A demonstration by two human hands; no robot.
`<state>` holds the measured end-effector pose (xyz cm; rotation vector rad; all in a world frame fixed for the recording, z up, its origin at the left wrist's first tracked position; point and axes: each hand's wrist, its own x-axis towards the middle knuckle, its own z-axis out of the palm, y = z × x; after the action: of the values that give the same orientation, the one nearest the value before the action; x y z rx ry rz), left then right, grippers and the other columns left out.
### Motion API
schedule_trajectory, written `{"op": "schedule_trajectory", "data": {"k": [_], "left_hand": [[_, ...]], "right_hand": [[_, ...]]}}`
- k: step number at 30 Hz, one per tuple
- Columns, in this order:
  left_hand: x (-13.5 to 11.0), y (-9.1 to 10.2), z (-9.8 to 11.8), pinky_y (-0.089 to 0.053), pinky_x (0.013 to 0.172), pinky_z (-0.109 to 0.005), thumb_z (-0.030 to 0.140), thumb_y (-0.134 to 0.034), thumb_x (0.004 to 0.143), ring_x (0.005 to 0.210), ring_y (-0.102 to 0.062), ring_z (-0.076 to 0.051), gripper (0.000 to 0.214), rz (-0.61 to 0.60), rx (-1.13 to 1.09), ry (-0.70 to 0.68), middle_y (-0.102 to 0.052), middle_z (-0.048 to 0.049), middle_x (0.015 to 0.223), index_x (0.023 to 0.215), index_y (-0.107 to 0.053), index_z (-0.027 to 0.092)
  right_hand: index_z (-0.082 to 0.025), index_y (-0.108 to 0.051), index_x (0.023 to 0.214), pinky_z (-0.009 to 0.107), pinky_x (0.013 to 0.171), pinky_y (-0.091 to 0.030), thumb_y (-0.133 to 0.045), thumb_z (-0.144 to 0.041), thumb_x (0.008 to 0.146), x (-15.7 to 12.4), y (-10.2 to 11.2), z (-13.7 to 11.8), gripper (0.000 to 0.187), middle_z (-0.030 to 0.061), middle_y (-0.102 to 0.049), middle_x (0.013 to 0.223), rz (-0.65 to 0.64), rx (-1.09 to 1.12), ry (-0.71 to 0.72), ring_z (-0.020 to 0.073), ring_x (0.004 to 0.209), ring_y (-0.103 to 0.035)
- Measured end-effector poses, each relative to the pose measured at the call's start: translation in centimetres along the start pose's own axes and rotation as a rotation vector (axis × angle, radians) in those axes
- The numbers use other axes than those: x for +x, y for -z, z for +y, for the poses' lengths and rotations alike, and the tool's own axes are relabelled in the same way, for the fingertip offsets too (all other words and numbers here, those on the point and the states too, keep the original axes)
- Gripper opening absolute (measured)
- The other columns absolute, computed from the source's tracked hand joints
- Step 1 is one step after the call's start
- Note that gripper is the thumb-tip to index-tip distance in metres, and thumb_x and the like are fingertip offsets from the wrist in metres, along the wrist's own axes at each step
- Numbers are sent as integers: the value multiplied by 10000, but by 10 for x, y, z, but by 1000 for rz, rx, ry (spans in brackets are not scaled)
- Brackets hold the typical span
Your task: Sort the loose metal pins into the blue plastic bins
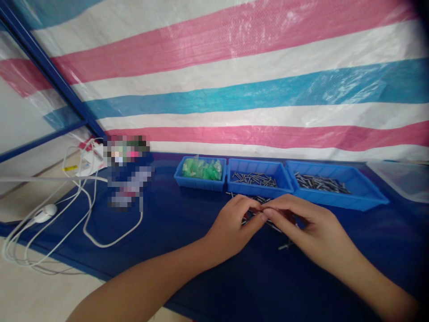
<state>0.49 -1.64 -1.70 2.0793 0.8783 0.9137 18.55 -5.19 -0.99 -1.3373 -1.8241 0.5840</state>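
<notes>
Two hands (233,226) (313,221) over metal pins (258,199), three bins (246,188)

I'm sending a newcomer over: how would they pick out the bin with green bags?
Find the striped sheet behind the blue table. Before it stand three blue bins in a row. It's the leftmost bin, the only one holding green bags; its neighbours hold thin metal pieces.

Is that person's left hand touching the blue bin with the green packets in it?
Apart. In the head view, a strip of blue tabletop shows between the left hand and the blue bin holding the green packets.
</notes>
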Motion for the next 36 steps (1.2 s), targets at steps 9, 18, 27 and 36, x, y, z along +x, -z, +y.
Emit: {"op": "schedule_trajectory", "data": {"k": [9, 18, 27, 36], "left_hand": [[-4, 3, 4, -421, 850, -340, 399, -534, 910, 949, -543, -194, 316, 44, 167, 12, -618, -56, 1030, 1129, -536, 172], [-10, 1, 2, -347, 855, -426, 458, -485, 926, 1094, -466, -253, 318, -147, 656, -36, -576, -37, 1198, 1160, -575, 263], [-6, 3, -5, -278, 766, -382, 296, -428, 975, 948, -497, -195, 196, -194, 784, -80, -637, -6, 1026, 1035, -608, 245], [-2, 5, -10, -291, 767, -365, 303, -457, 973, 897, -541, -170, 175, -144, 730, -123, -668, 27, 970, 994, -623, 252]], "right_hand": [[-231, -645, 838, 312, 685, -471, -544, -355, 886, 9, 21, 3, 167, 36, -668, 838, 85, -162, 154, 177, 743, -613], [-247, -610, 782, 415, 574, -410, -381, -529, 875, 21, 76, 61, 375, 109, -643, 804, 355, -804, -124, 345, 720, -625], [-221, -631, 876, 456, 700, -472, -392, -451, 907, 18, 60, 32, 332, 112, -666, 877, 212, -624, 17, 323, 804, -639], [-213, -671, 905, 338, 726, -477, -454, -317, 934, 10, 20, 21, 242, 53, -660, 858, -219, -507, 235, 191, 805, -623]]}}
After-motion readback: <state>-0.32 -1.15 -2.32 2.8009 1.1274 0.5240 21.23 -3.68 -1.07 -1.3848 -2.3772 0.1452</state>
